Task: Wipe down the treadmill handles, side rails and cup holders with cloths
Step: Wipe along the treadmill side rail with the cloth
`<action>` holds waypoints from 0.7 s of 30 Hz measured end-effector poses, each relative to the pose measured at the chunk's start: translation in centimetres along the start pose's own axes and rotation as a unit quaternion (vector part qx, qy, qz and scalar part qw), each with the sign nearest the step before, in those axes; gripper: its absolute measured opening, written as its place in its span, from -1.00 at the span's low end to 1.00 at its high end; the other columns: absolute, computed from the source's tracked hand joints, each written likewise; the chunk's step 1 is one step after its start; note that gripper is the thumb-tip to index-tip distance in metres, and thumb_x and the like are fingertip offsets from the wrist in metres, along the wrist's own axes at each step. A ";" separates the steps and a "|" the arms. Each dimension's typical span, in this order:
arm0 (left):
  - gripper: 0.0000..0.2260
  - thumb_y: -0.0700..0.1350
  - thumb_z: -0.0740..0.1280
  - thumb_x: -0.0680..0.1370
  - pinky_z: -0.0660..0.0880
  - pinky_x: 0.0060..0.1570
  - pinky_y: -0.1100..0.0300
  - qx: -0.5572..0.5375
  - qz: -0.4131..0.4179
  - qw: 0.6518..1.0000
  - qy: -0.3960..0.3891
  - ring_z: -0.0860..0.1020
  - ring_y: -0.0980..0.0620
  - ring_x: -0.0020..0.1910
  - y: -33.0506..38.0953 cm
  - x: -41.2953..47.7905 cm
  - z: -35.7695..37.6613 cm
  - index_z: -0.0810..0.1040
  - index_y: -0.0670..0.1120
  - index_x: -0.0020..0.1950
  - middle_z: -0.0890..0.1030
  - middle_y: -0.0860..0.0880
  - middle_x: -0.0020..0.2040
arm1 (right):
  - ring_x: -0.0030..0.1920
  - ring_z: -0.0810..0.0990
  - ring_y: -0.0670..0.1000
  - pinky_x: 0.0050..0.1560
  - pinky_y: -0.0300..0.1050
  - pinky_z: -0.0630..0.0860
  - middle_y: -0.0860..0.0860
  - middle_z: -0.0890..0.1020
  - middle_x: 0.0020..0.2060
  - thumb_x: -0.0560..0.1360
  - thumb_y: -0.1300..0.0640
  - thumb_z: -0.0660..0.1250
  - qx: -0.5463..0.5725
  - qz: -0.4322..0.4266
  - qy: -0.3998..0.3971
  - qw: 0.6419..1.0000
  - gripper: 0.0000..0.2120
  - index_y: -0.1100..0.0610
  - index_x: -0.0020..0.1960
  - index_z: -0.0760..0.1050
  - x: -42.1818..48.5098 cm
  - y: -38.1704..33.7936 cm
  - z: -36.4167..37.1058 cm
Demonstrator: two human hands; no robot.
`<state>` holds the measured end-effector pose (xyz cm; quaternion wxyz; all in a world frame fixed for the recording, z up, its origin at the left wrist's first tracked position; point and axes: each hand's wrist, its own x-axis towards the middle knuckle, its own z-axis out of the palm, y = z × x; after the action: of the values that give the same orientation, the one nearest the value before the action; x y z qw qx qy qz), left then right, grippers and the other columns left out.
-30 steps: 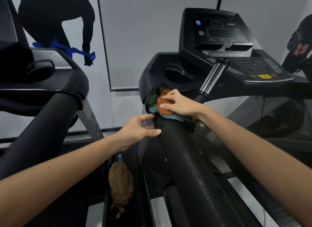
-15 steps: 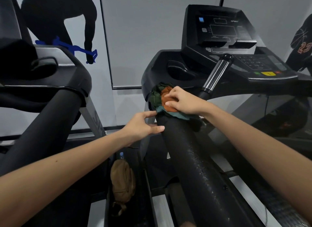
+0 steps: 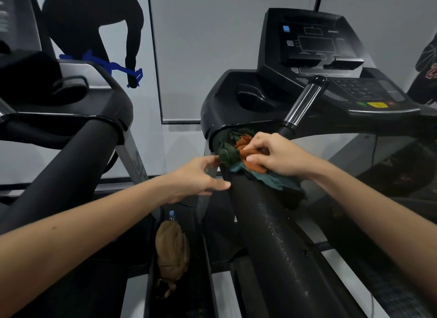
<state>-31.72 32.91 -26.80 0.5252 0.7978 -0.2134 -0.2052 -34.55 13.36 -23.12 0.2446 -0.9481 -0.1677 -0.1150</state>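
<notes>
- A view from a head-worn camera looks down along a person's two bare forearms to a black treadmill.
- The right hand (image 3: 279, 157) has its fingers curled over a cloth bundle (image 3: 246, 157) of crumpled orange, dark green and teal fabric, and pinches the orange folds.
- The cloth bundle sits on the upper end of the treadmill's left side rail (image 3: 272, 235), just where the rail meets the console housing.
- The side rail is a thick black padded bar that runs toward the camera, and its surface is speckled with small droplets.
- The left hand (image 3: 198, 175) is spread wide and holds nothing. Its thumb tip touches the left flank of the rail, and its index finger reaches to the edge of the green fabric.
- Above the bundle, a cup holder (image 3: 255, 97) is sunk into the housing.
- Right of the cup holder, a chrome handle (image 3: 305, 104) angles upward in front of the dark console (image 3: 319, 45).
- A second treadmill (image 3: 71, 140) stands to the left.
- A tan bag (image 3: 172, 249) lies on the floor between the two machines.
</notes>
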 end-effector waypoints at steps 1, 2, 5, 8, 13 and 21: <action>-0.45 -0.20 0.39 0.48 0.50 0.15 0.13 0.008 -0.001 1.000 0.001 0.51 0.09 0.16 0.1 -0.2 0.2 0.30 0.03 0.42 0.38 0.16 0.29 | -0.03 0.51 -0.01 -0.04 -0.37 0.31 0.11 0.52 -0.01 0.51 0.25 0.29 -0.008 0.003 -0.006 1.000 -0.84 0.29 0.01 0.59 0.4 -0.1 -0.1; -0.43 -0.21 0.40 0.48 0.50 0.14 0.14 0.011 0.001 1.000 0.006 0.51 0.06 0.19 0.2 -0.2 0.4 0.28 0.00 0.44 0.37 0.14 0.33 | 0.01 0.51 0.09 -0.06 -0.37 0.33 0.21 0.52 0.03 0.51 0.25 0.28 -0.015 0.010 -0.014 1.000 -0.80 0.35 0.04 0.57 1.3 -0.2 -0.1; -0.33 -0.25 0.43 0.44 0.51 -0.03 0.31 0.004 0.006 1.000 0.021 0.48 0.03 0.24 0.3 0.1 0.6 0.21 -0.10 0.49 0.31 0.01 0.44 | 0.23 0.43 0.15 0.09 -0.30 0.30 0.25 0.41 0.24 0.55 0.17 0.25 -0.015 0.052 -0.021 0.998 -0.67 0.36 0.22 0.47 4.4 -0.1 0.4; -0.34 -0.24 0.43 0.43 0.51 -0.05 0.34 -0.021 0.015 0.999 0.034 0.49 0.01 0.25 -0.3 0.1 0.5 0.24 -0.10 0.47 0.33 -0.02 0.43 | 0.37 0.29 0.02 0.26 -0.27 0.18 0.08 0.23 0.38 0.55 0.05 0.24 0.017 0.089 -0.028 0.996 -0.52 0.24 0.39 0.30 5.7 -0.1 1.2; -0.40 -0.20 0.42 0.45 0.52 -0.22 0.44 -0.026 0.018 0.999 0.037 0.55 0.20 -0.01 -0.3 -0.1 0.7 0.29 -0.09 0.44 0.39 0.04 0.38 | 0.15 0.42 -0.07 0.18 -0.26 0.37 -0.01 0.35 0.23 0.47 0.01 0.35 0.074 0.085 -0.071 0.991 -0.59 0.12 0.28 0.46 2.1 0.2 0.0; -0.38 -0.24 0.46 0.41 0.52 -0.09 0.33 -0.026 0.010 0.998 0.058 0.54 0.05 0.15 0.0 0.5 0.8 0.33 -0.12 0.43 0.40 0.03 0.38 | -0.07 0.51 0.14 -0.21 -0.49 0.27 0.31 0.47 0.01 0.51 0.17 0.30 -0.002 0.027 -0.034 0.999 -0.70 0.41 0.07 0.51 1.4 -0.2 -0.2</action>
<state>-31.71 32.07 -27.15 0.5595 0.7923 -0.1847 -0.1585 -33.42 13.83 -22.45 0.2395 -0.9563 -0.1496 -0.0764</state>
